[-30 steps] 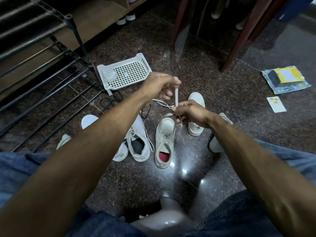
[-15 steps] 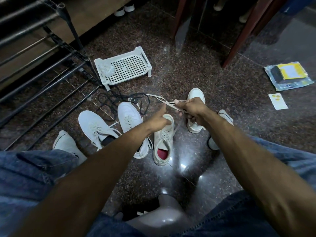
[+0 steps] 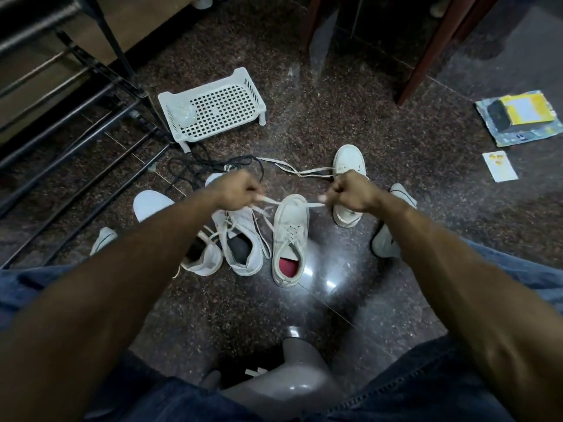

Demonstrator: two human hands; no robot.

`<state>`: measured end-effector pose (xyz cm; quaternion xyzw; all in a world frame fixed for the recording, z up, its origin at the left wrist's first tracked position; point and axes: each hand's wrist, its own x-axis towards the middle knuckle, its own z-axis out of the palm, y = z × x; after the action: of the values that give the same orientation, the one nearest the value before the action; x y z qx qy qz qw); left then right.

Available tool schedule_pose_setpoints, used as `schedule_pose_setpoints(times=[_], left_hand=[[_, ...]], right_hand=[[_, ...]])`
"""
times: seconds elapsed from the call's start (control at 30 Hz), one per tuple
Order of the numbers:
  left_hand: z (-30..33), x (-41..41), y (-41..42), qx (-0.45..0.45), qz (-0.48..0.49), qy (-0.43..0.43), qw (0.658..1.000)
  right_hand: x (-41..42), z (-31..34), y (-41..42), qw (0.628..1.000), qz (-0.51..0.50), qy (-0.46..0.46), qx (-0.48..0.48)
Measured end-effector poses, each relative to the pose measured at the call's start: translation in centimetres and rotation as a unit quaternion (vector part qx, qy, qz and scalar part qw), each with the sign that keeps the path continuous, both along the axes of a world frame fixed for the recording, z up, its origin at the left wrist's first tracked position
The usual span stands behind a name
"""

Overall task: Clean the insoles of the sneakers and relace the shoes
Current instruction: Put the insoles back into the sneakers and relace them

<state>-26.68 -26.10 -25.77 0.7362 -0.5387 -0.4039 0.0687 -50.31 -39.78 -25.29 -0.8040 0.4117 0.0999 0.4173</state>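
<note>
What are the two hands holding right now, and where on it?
Both grip one flat white shoelace: the left hand holds one part, the right hand another, with a short stretch taut between them above the beige sneaker with the red insole.

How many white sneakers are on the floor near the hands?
6. Red-insole sneaker at centre; dark-insole sneaker left of it; arm-crossed sneaker further left; far-left sneaker; sneaker beyond the right hand; rightmost sneaker. Others may be hidden.
</note>
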Motion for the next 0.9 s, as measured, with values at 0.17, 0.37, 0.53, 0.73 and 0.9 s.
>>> schedule_pose_setpoints(times=[0.17,0.37,0.53,0.73,0.9], left_hand=[[-2.5,6.2,3.3,0.172,-0.023,-0.281,0.944],[-6.5,2.5,4.2,0.027,-0.055,-0.278,0.959],[-9.2,-5.6,3.8,-0.027,-0.112,-0.120,0.986],[-9.7,-8.8,4.9,0.032,-0.055,-0.137,0.989],[-8.8,-7.0,4.3,0.055,-0.075,-0.152,0.984]], right_hand=[[-5.0,-3.7,-1.7,0.928,0.072,0.287,-0.226],[-4.4,-5.9,2.3,0.930,0.159,0.283,-0.172],[-0.4,-9.1,6.8,0.974,0.141,0.175,-0.021],[0.0,-10.6,9.0,0.980,0.090,0.142,-0.105],[-1.9,-10.1,6.3,0.980,0.116,0.135,-0.084]])
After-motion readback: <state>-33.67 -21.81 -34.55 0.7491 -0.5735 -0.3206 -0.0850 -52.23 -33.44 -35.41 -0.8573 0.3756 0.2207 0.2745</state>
